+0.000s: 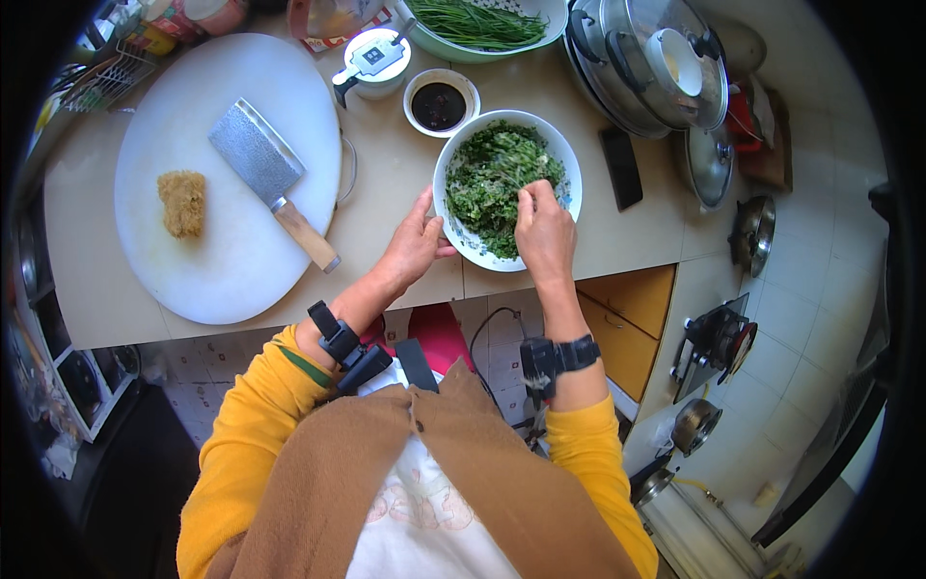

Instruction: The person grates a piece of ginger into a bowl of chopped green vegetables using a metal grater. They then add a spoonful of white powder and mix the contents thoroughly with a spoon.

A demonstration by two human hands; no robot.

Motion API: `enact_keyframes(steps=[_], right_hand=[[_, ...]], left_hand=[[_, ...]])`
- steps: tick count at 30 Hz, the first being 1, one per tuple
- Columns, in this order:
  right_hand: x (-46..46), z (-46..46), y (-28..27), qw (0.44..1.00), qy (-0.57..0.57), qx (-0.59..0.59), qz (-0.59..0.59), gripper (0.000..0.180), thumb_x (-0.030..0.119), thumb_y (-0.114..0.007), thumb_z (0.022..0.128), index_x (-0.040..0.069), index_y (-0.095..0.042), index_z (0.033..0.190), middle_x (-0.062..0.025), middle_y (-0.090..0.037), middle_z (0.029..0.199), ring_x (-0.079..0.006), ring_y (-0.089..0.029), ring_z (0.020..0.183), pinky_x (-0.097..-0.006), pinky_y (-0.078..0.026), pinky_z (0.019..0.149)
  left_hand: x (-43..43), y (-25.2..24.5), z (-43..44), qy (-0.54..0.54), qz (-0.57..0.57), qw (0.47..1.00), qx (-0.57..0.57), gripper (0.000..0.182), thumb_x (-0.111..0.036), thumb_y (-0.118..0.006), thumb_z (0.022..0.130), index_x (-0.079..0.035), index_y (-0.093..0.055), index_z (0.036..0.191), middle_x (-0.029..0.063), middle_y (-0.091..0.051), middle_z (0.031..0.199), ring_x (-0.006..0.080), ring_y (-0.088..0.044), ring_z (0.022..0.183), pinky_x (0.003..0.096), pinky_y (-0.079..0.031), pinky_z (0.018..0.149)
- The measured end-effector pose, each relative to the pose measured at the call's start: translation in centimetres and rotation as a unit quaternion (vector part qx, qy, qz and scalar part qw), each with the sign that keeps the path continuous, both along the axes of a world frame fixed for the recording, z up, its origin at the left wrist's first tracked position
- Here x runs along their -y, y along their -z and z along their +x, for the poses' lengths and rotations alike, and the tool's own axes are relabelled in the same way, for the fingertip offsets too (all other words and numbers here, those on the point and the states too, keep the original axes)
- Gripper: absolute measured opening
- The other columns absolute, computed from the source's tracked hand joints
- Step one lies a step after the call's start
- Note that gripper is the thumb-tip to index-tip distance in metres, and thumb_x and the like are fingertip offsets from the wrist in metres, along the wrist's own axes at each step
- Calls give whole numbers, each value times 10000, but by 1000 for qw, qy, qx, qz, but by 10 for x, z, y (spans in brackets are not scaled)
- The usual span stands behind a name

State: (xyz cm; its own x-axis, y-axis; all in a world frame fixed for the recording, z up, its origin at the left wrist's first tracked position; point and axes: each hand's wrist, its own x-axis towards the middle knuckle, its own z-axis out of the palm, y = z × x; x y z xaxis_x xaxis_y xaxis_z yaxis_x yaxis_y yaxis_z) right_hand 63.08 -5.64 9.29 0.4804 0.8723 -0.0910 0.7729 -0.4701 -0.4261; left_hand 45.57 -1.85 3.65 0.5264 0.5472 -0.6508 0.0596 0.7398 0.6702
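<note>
A white bowl point(572, 148) holds chopped green leaves mixed with other bits point(481, 184). My left hand point(417, 242) grips the bowl's left rim and side. Over the bowl's right part, the fingers of my right hand point(546, 224) are closed on a thin utensil, blurred and mostly hidden, perhaps chopsticks. Just behind the bowl stands a small bowl of dark sauce point(438, 106). To the left, a cleaver point(259, 154) with a wooden handle rests on a round white cutting board point(246, 289), beside a brown, fibrous scrubber-like lump point(182, 204).
A lidded white jar point(375, 61) stands behind the sauce bowl. Long green stalks point(477, 25) fill a pale green basin point(441, 45) at the back. Metal pots with glass lids point(636, 61) are at the back right, near a black phone point(621, 169). A gas burner point(716, 340) sits farther right.
</note>
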Motion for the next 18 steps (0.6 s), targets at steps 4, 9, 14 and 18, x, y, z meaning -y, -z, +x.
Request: enact_keyframes(steps=[4, 9, 14, 18], right_hand=[[1, -4, -4, 996, 45, -68, 26, 132, 196, -534, 979, 68, -570, 970, -197, -673, 770, -421, -658, 741, -504, -492, 644], [-18, -25, 13, 986, 64, -120, 94, 168, 207, -501, 990, 50, -554, 966, -213, -671, 822, -433, -650, 792, -513, -486, 699], [18, -31, 3, 995, 28, -95, -34, 153, 205, -513, 986, 61, -557, 962, -230, -662, 781, -448, -642, 755, -528, -478, 661], [23, -39, 0, 997, -6, -76, -20, 122, 204, -542, 980, 83, -556, 984, -207, -654, 730, -434, -646, 720, -520, -481, 629]], left_hand=[[0, -1, 0, 10, -4, 1000, -5, 566, -101, -322, 1051, -174, -114, 1572, 133, -614, 1168, 198, -679, 975, 310, -588, 842], [1, -2, -1, 9, -1, 1000, -1, 562, -112, -327, 1054, -168, -116, 1572, 131, -611, 1180, 203, -679, 995, 318, -587, 858], [1, -1, 0, 1, -7, 1000, -2, 574, -83, -329, 1045, -186, -129, 1573, 122, -620, 1124, 172, -677, 931, 292, -591, 798], [1, 0, 0, 2, -4, 1000, -4, 571, -81, -326, 1043, -183, -133, 1571, 123, -616, 1127, 175, -677, 943, 298, -592, 807]])
